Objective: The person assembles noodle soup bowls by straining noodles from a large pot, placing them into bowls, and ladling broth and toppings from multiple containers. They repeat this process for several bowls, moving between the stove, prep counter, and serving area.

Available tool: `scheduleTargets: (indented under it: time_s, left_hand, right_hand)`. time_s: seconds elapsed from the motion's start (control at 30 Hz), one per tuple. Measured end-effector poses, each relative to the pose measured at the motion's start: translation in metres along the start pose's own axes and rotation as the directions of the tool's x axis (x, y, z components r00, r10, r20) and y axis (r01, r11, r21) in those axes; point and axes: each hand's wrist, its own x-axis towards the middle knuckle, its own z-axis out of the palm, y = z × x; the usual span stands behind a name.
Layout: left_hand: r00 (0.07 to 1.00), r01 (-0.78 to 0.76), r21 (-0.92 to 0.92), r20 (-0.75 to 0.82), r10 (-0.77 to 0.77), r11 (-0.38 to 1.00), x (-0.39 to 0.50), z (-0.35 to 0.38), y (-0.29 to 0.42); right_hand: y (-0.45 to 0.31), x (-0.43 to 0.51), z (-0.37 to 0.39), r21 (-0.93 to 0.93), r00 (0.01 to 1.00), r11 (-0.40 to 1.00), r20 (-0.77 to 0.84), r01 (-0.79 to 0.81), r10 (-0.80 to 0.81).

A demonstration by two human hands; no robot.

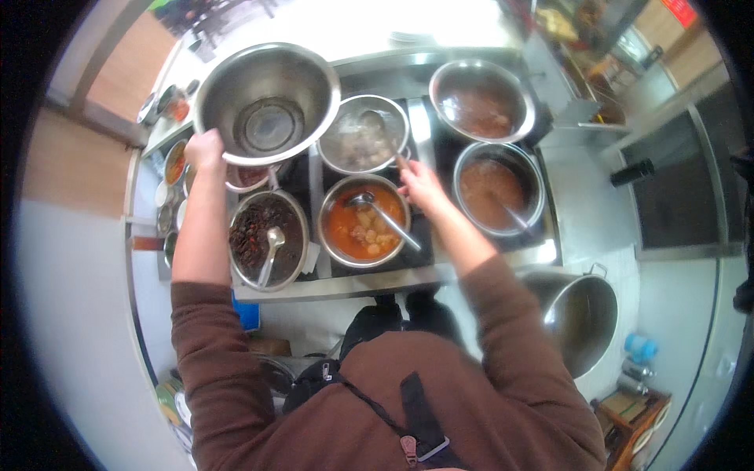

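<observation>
My left hand grips the rim of a large steel basin, tilted above the back left of the stove; a little liquid seems to lie in its bottom. The handle of a ladle is in my right hand, its bowl over a steaming pot of pale pieces in liquid. Nearer me stands a pot of orange-red broth with round pieces and a second ladle. To its left is a pot of dark food with red bits, a metal spoon resting in it.
At the right of the stove stand a bowl of reddish-brown liquid and a deep pot of brown liquid with a utensil. A large stockpot is low at the right. Small bowls line the left side, beside the counter's front edge.
</observation>
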Motion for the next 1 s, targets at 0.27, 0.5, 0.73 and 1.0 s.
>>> scheduleTargets:
  time_s: [0.27,0.5,0.73,1.0]
  left_hand:
    - [0.856,0.384,-0.547,0.512,-0.066,0.744,0.029,0.037,-0.118]
    - [0.682,0.443,-0.648,0.692,0.236,0.62,-0.103,0.009,0.005]
    - [0.592,0.281,-0.594,0.726,0.351,0.753,-0.251,-0.07,0.077]
    - [0.317,0.115,-0.626,0.759,0.569,0.771,-0.478,-0.085,0.128]
  right_hand:
    - [-0.038,-0.128,-0.026,-0.178,0.986,0.979,-0.118,0.096,-0.119]
    - [-0.065,-0.248,-0.043,0.25,0.961,0.937,-0.191,0.244,-0.199]
    - [-0.049,-0.367,-0.074,0.274,0.92,0.917,-0.343,0.289,-0.188]
    - [0.059,-0.556,-0.14,0.506,0.811,0.792,-0.585,0.341,0.025]
